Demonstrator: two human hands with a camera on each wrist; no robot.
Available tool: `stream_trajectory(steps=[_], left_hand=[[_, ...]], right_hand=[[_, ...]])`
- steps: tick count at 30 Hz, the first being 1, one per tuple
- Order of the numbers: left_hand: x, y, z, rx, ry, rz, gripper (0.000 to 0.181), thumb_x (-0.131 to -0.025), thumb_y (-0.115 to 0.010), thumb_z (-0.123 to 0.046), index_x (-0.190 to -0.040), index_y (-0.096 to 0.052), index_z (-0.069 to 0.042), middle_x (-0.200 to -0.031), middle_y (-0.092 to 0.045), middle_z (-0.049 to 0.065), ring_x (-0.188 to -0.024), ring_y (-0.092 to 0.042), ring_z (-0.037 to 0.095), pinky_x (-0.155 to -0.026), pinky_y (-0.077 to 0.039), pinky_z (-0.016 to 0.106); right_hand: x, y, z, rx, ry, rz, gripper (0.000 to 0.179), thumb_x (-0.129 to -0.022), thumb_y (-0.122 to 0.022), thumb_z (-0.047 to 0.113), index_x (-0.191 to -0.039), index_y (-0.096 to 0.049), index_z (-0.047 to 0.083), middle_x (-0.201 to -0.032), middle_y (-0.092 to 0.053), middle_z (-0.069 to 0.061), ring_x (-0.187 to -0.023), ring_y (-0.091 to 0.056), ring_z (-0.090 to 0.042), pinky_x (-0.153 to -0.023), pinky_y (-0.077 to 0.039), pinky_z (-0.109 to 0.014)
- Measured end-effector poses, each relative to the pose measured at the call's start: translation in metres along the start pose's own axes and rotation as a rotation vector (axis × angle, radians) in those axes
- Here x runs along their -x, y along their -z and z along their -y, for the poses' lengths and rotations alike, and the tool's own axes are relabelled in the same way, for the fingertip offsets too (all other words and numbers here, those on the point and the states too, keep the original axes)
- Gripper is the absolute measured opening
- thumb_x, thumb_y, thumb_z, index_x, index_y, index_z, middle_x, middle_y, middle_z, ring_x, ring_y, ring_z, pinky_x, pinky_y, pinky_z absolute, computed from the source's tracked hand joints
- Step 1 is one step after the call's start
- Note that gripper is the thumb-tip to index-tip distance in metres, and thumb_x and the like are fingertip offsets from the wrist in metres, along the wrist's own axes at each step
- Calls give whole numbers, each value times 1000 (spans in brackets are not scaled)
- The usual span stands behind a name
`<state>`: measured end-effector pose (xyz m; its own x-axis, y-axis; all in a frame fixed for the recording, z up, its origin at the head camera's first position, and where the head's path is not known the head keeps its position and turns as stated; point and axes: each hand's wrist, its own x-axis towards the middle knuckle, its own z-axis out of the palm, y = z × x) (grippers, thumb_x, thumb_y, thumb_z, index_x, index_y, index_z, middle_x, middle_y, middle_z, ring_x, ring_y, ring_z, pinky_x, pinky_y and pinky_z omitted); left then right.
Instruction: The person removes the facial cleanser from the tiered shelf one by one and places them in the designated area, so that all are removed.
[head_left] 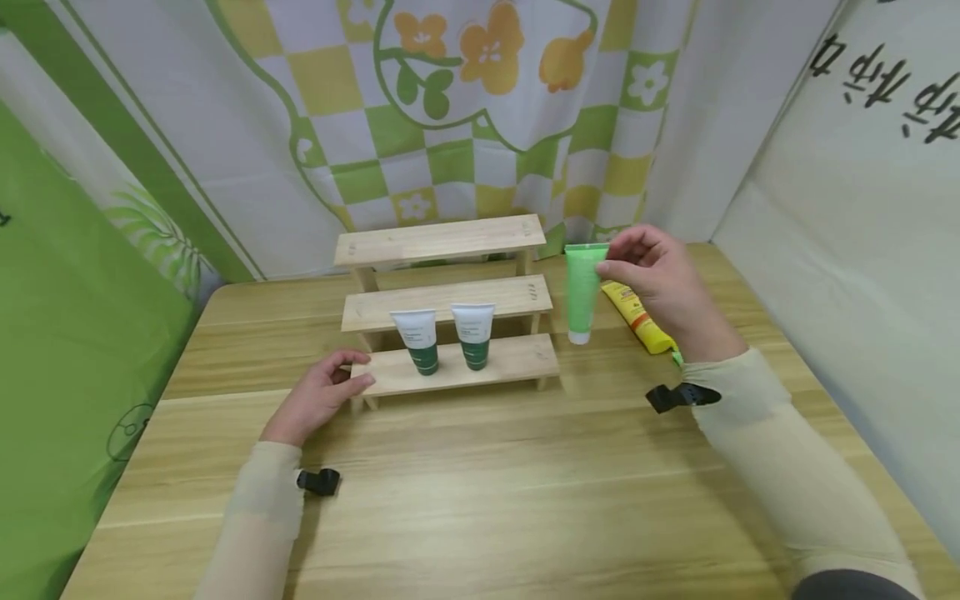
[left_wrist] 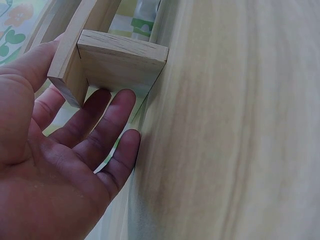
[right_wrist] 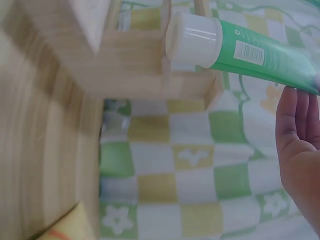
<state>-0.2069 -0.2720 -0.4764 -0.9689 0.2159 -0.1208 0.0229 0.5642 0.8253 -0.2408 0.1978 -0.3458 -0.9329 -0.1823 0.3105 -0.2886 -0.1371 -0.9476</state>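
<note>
A pale wooden three-step display rack (head_left: 450, 298) stands on the table. My left hand (head_left: 322, 393) holds the left end of its lowest step, the thumb over the board (left_wrist: 67, 65) and the other fingers near the end support. On that step two white-and-dark-green tubes (head_left: 417, 342) stand on their caps, side by side. To the right of the rack, my right hand (head_left: 656, 279) pinches a light green tube (head_left: 582, 292) near its flat top end. This tube hangs upright with its white cap (right_wrist: 192, 41) downward, clear of the table.
A yellow tube (head_left: 637, 318) with an orange band lies on the table behind my right hand. A bit of another green item (head_left: 677, 357) shows by the right wrist, mostly hidden. A checked floral curtain (head_left: 480, 142) hangs behind the rack, and a white wall panel (head_left: 847, 217) stands at the right.
</note>
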Motion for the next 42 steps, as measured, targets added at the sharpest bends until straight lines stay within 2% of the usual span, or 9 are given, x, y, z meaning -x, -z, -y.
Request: stream_trajectory(steps=[3, 8, 10, 15, 21, 26, 30, 34, 42], left_hand=[[1, 2, 1, -1, -8, -8, 47, -86, -63, -50, -122, -53, -21, -100, -56, 7, -81, -48, 21, -67, -43, 29], [13, 5, -25, -12, -1, 3, 42, -92, -62, -35, -125, -52, -11, -104, -55, 11, -79, -46, 19, -67, -42, 27], [14, 5, -28, -8, 8, 7, 41, -93, -61, -30, -126, -51, -9, -104, -55, 12, -80, -46, 19, -67, -42, 27], [4, 3, -6, -3, 8, -7, 43, -90, -63, -40, -124, -52, -17, -110, -55, 9, -81, -47, 20, -67, -42, 27], [3, 1, -5, 0, -19, -22, 45, -88, -64, -45, -122, -53, -17, -120, -53, 8, -84, -48, 22, -68, -43, 27], [3, 1, -5, 10, -23, -20, 45, -88, -64, -44, -122, -53, -17, -120, -52, 8, -84, -49, 21, -67, -43, 26], [3, 1, -3, 18, -17, -15, 45, -88, -64, -44, -122, -53, -16, -123, -51, 8, -85, -49, 21, -68, -43, 26], [4, 0, -7, 18, -6, -8, 44, -89, -63, -41, -123, -53, -15, -124, -51, 9, -86, -50, 21, -69, -43, 26], [12, 0, -32, 18, -11, 5, 39, -93, -62, -27, -125, -52, -7, -126, -52, 14, -92, -50, 24, -72, -43, 26]], right_hand=[[9, 13, -4, -6, -7, 1, 17, -82, -67, -9, -93, -57, 0, -86, -59, -5, -74, -58, -16, -68, -53, -21], [27, 32, -13, 31, -44, -22, 17, -81, -67, -10, -93, -58, 0, -83, -62, -2, -73, -61, -15, -65, -52, -21], [33, 39, -17, 56, -63, -40, 17, -81, -67, -10, -93, -59, 0, -83, -62, -1, -72, -61, -14, -64, -51, -20], [49, 58, -28, 84, -98, -58, 16, -81, -66, -11, -93, -59, -1, -83, -62, -1, -72, -60, -13, -66, -52, -21], [66, 80, -35, 164, -162, -76, 16, -82, -67, -7, -92, -59, 1, -81, -64, 1, -72, -62, -12, -65, -53, -23], [77, 96, -37, 223, -221, -32, 16, -83, -67, -7, -94, -57, -1, -81, -65, 1, -71, -63, -13, -66, -54, -26], [83, 104, -40, 318, -287, -16, 18, -83, -69, -2, -96, -56, -3, -79, -64, 1, -72, -63, -13, -66, -54, -29], [86, 112, -46, 375, -343, 7, 21, -85, -68, 2, -99, -53, -3, -80, -63, 3, -72, -62, -13, -67, -54, -31], [90, 125, -59, 539, -475, 47, 41, -89, -67, 18, -115, -46, -7, -88, -62, 6, -78, -61, -9, -70, -54, -31]])
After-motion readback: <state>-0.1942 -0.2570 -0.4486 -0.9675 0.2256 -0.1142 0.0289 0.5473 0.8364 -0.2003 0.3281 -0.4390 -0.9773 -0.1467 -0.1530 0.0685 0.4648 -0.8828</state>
